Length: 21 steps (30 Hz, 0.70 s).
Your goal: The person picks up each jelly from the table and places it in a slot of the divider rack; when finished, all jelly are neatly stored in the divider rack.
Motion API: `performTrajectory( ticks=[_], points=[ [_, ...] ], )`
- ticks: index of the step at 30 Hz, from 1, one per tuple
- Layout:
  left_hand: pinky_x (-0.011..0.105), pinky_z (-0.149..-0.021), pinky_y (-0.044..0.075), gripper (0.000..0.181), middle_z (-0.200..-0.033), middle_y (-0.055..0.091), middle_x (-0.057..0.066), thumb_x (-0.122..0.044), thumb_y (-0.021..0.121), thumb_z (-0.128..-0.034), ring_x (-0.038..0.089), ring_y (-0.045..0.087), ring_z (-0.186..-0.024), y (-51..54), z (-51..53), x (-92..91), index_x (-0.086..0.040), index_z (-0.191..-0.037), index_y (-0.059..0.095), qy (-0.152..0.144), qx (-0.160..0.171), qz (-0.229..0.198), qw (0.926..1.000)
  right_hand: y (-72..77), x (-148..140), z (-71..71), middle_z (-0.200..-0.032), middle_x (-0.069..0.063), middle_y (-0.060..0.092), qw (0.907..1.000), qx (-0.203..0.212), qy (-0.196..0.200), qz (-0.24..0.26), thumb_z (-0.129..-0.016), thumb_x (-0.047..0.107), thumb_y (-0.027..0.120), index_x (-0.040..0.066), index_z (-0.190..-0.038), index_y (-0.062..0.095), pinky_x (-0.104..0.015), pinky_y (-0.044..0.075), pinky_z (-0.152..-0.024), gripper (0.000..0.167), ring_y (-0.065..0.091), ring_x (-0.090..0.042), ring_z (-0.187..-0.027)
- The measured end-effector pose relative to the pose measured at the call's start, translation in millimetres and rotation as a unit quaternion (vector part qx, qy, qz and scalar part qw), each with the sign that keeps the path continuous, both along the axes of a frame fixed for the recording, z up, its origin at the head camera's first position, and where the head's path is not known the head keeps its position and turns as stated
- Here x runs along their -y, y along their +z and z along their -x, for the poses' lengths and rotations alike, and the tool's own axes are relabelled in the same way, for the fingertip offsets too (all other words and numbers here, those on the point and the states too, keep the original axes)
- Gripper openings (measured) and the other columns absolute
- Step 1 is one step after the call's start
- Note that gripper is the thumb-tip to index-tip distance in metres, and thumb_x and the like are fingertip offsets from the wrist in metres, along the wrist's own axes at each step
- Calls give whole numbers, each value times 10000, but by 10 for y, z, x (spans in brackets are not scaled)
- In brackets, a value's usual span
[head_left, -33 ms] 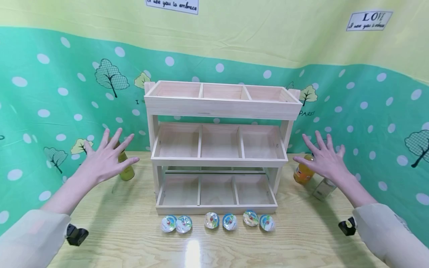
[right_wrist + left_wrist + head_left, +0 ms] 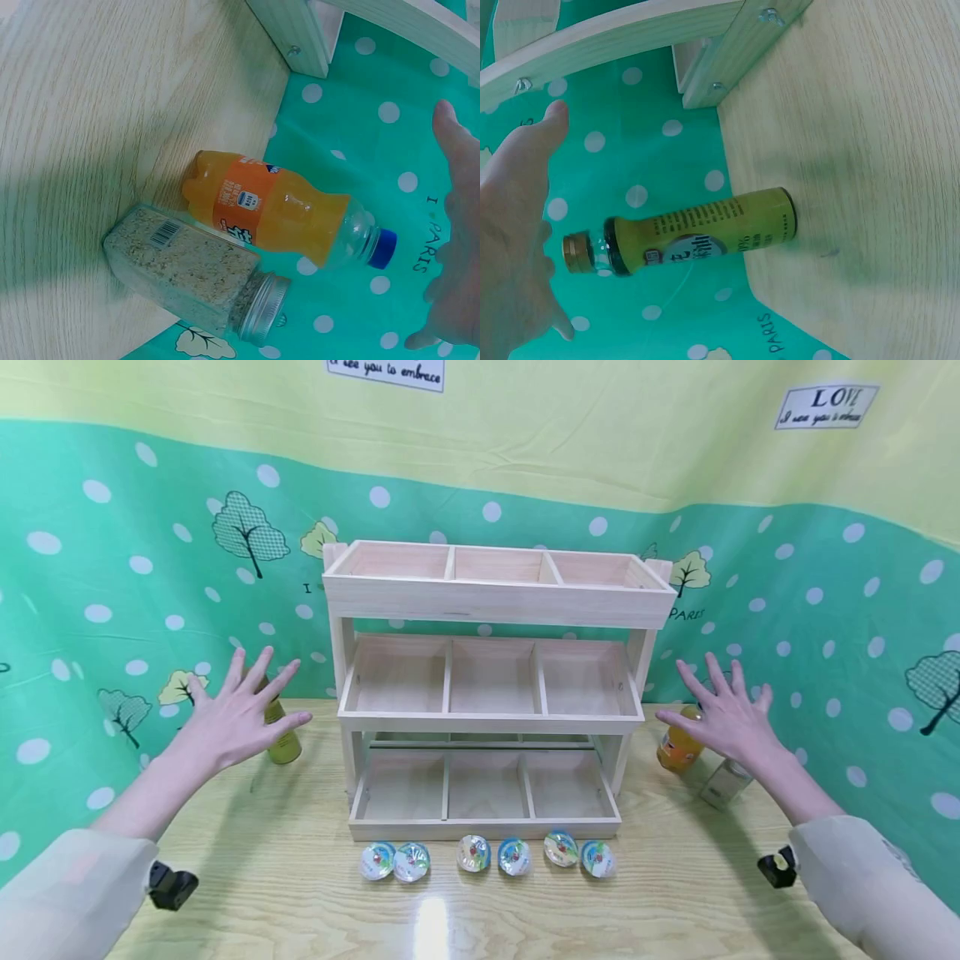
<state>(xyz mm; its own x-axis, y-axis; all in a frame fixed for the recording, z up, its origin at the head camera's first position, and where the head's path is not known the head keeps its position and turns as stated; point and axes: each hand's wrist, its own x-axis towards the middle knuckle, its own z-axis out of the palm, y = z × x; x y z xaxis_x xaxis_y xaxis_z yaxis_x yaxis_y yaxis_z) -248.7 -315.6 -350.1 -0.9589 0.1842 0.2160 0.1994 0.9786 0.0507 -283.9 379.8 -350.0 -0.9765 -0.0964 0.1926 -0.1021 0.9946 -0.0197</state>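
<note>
The left hand [image 2: 234,720] and right hand [image 2: 726,718] were spread wide, holding nothing. A tall yellow-green bottle [image 2: 705,234] stood near the tabletop's [image 2: 262,885] back edge, maybe to leave room.

Covered, Chopped and Too Tiny

At the head view's left, the left hand [image 2: 236,718] covers some of the green bottle [image 2: 285,747]. At the right, the right hand [image 2: 726,717] covers some of the orange bottle [image 2: 677,750]. The top edge chops a sign [image 2: 386,372]. Low in the middle, pictures on the cups [image 2: 513,857] are too tiny to tell.
</note>
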Motion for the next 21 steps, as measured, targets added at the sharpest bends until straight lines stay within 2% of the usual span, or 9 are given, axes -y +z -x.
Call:
performTrajectory(
  ticks=[5, 12, 16, 21],
  points=[
    [941, -1036, -59, 893, -1730, 53, 232, -713, 472, -971, 565, -28, -1560, -10, 5, 3, -253, -1666, 151, -28, -42, 32, 10000, -16, -18, -25, -1720, -226, -114, 10000, -48, 11, 60, -911, 796, 491, 288, -1667, 32, -937, -8, -1038, 1019, -111, -627, -1515],
    [878, -1128, -30, 890, -1733, 77, 209, -701, 480, -973, 515, -10, -1584, -13, -1, -9, -254, -1667, 147, -164, -441, 119, 9988, -10, -38, -58, -1729, -215, -86, 9995, -229, 2, 220, -911, 779, 517, 291, -1668, 47, -925, 8, -1051, 1016, -85, -616, -1528],
    [825, -1182, -27, 880, -1737, 79, 193, -684, 490, -978, 480, -6, -1597, -27, -30, -29, -240, -1665, 166, -228, -620, 65, 9978, 2, -40, -74, -1737, -193, -70, 9985, -427, 13, 341, -919, 753, 532, 295, -1668, 62, -916, 50, -1058, 996, -44, -604, -1541],
    [723, -1256, -55, 847, -1735, 124, 188, -618, 528, -995, 439, 23, -1612, -60, -118, -66, -213, -1661, 196, -314, -899, -224, 9952, 5, -32, -119, -1749, -160, -12, 9933, -832, 4, 808, -934, 700, 565, 291, -1666, 126, -866, 102, -1098, 946, 28, -555, -1568]
  ],
)
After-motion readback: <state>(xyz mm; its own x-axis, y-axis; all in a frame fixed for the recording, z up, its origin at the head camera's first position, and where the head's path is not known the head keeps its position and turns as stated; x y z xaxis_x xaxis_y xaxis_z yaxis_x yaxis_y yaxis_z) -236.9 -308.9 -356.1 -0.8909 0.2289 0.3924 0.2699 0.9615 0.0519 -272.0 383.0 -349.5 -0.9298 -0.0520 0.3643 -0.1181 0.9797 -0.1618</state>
